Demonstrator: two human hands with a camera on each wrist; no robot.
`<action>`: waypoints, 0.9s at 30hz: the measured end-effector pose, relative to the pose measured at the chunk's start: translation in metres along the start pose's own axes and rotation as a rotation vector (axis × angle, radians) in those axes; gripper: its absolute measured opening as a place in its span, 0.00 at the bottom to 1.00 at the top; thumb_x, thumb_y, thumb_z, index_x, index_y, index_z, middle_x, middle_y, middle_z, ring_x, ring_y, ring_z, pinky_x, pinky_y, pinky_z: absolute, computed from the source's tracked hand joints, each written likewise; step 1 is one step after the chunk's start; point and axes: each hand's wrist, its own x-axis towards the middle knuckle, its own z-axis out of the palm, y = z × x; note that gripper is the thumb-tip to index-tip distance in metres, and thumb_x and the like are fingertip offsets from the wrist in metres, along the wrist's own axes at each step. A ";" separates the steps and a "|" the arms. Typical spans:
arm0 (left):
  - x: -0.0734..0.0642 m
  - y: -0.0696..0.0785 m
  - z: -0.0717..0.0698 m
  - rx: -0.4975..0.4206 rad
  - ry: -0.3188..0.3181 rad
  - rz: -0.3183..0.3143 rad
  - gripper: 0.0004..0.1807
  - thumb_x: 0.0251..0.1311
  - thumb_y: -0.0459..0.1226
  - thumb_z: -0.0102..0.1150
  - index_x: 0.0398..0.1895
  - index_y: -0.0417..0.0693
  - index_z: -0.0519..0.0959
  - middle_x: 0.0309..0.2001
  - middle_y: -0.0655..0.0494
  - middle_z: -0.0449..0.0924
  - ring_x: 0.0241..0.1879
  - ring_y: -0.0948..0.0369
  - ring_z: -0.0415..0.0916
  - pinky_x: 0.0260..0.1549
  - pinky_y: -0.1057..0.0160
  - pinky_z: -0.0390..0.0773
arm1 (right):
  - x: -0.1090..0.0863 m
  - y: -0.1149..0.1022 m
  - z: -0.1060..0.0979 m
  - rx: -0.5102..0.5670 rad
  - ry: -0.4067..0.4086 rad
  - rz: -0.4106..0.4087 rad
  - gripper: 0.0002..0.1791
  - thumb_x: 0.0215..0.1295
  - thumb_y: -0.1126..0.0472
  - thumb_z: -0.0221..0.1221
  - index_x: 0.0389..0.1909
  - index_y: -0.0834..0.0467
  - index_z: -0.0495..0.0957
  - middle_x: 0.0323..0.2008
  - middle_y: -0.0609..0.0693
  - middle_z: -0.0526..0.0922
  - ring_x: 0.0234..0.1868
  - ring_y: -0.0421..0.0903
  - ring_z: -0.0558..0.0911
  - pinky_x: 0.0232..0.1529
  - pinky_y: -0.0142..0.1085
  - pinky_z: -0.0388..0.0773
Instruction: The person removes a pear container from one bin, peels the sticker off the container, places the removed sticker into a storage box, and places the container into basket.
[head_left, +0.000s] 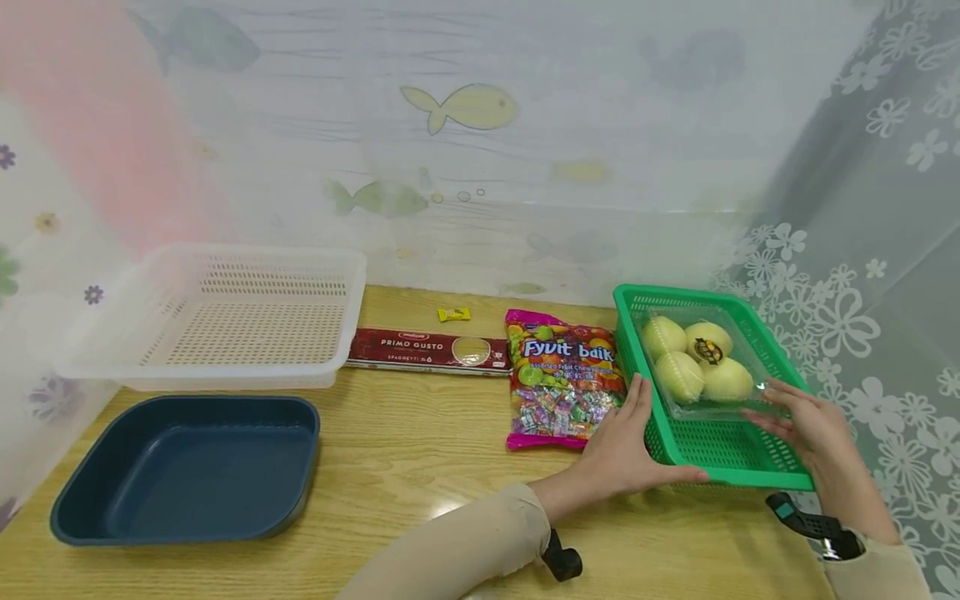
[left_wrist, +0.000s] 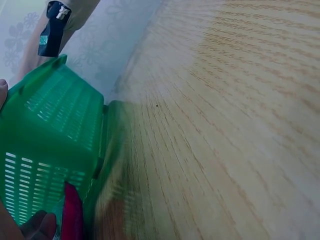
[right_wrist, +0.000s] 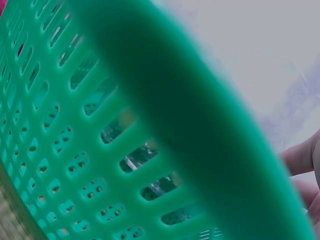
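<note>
At the right stands a green plastic basket (head_left: 731, 475) with slotted walls. Inside it, toward the back, sits a clear plastic pack of round yellow-green fruit (head_left: 678, 375) with a dark sticker. My left hand (head_left: 618, 446) spans the basket's front left corner, thumb stretched along the front rim and straight fingers along the outer left side. My right hand (head_left: 813, 421) reaches over the right rim, its extended fingers at the pack's near right corner. In the right wrist view the basket wall (right_wrist: 75, 145) hides most of that hand.
A bag of fruit chews (head_left: 562, 379) lies against the basket's left side. Farther left are a red spaghetti pack (head_left: 427, 352), a small yellow wrapped candy (head_left: 453, 314), a white basket (head_left: 262, 333) and a dark blue tub (head_left: 195, 475). A patterned curtain (head_left: 465, 167) hangs behind.
</note>
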 end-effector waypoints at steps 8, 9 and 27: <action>0.005 0.000 0.001 0.002 0.003 0.017 0.70 0.57 0.73 0.65 0.86 0.63 0.27 0.85 0.69 0.21 0.84 0.49 0.49 0.76 0.46 0.65 | 0.001 -0.003 -0.002 0.043 0.028 0.007 0.19 0.78 0.65 0.60 0.32 0.37 0.88 0.85 0.54 0.33 0.31 0.42 0.92 0.43 0.33 0.88; 0.005 0.000 0.002 -0.007 0.004 0.021 0.70 0.57 0.73 0.65 0.86 0.63 0.27 0.85 0.69 0.21 0.84 0.49 0.49 0.76 0.46 0.66 | 0.000 -0.004 -0.003 0.050 0.021 0.009 0.19 0.78 0.65 0.59 0.32 0.38 0.88 0.85 0.54 0.32 0.32 0.42 0.92 0.43 0.34 0.88; 0.004 -0.003 0.008 -0.064 0.017 0.057 0.70 0.58 0.71 0.67 0.86 0.62 0.27 0.86 0.68 0.22 0.84 0.54 0.46 0.74 0.50 0.69 | -0.010 -0.009 0.001 0.113 0.026 -0.007 0.16 0.74 0.65 0.65 0.31 0.41 0.89 0.85 0.49 0.34 0.32 0.44 0.92 0.41 0.34 0.89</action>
